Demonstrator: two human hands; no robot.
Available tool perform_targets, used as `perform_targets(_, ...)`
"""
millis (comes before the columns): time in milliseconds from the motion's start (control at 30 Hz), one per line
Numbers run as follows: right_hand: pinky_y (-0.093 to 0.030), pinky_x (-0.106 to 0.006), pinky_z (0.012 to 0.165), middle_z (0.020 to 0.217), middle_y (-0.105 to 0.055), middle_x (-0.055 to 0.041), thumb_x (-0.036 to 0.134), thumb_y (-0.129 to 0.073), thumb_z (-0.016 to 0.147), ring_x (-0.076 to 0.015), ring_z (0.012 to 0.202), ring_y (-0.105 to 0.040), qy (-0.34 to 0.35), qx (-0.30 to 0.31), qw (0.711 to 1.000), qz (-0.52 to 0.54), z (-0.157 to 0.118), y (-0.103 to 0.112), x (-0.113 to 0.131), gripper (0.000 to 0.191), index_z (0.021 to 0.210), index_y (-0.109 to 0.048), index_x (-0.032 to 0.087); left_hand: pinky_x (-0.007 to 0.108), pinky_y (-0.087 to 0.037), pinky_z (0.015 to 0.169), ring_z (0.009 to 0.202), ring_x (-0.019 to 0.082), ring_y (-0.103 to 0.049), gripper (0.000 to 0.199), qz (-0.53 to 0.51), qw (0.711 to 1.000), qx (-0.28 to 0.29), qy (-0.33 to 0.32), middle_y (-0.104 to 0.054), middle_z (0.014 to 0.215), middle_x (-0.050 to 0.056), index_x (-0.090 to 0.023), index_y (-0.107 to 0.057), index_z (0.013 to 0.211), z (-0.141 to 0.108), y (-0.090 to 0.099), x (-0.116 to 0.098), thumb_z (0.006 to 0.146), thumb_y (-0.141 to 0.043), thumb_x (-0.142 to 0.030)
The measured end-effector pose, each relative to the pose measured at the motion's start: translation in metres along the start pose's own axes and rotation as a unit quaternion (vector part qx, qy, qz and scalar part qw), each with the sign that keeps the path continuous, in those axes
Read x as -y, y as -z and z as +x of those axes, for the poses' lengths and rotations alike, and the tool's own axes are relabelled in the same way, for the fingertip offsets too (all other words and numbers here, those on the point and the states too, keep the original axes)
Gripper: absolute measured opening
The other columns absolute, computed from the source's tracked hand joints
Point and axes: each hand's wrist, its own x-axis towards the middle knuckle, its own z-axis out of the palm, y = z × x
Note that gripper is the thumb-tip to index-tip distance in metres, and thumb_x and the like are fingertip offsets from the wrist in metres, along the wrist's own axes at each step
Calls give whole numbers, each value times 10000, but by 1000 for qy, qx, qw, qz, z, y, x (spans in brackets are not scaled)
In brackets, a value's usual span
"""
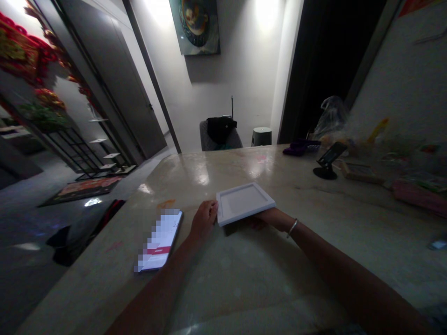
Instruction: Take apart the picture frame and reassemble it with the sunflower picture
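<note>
- Pale marbled tabletop (244,288), one, spreads beneath two bare hands and a single shallow white frame (240,203).
- One right hand (270,218) grasps the frame from beneath, at its near right side; most of its fingers are hidden.
- One left hand (205,216) has its fingers curled against the frame's left edge; whether they pinch it, I cannot tell.
- The frame sits mid-table, its recessed face upward and its near edge raised off the surface.
- One silver bracelet (292,228) circles the right wrist.
- Left of the left hand lies one phone (161,242), screen lit and partly pixelated.
- Far right stand one black stand (327,163) and, just beside it, one wooden frame (359,171).
- Farther off are one purple item (300,147) and clear plastic (332,116).
- Past the far edge: one chair (206,135) bearing black cloth (221,129), and one stool (261,136).
- One picture (195,25) hangs on the wall.
</note>
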Motion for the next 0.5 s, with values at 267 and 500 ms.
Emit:
perform_targets(267,-465,-172,434,562,-633,-41,417,-495,810,-74,451,-555,-115,165,980,2,-15,28,9,375,664,-625,96,345,-465,792,845,183,-590,279,4,997,54,46,-626,953,73,-173,-571,989,1,-5,-1,786,-465,-333)
perform_targets(500,-463,-202,431,592,-638,-44,326,-549,769,-107,464,-574,-127,118,982,-78,-13,58,-5,250,846,-629,101,350,-456,803,863,195,-584,326,58,995,79,30,-634,956,93,-142,-595,1006,-2,-7,-3,686,-542,-178)
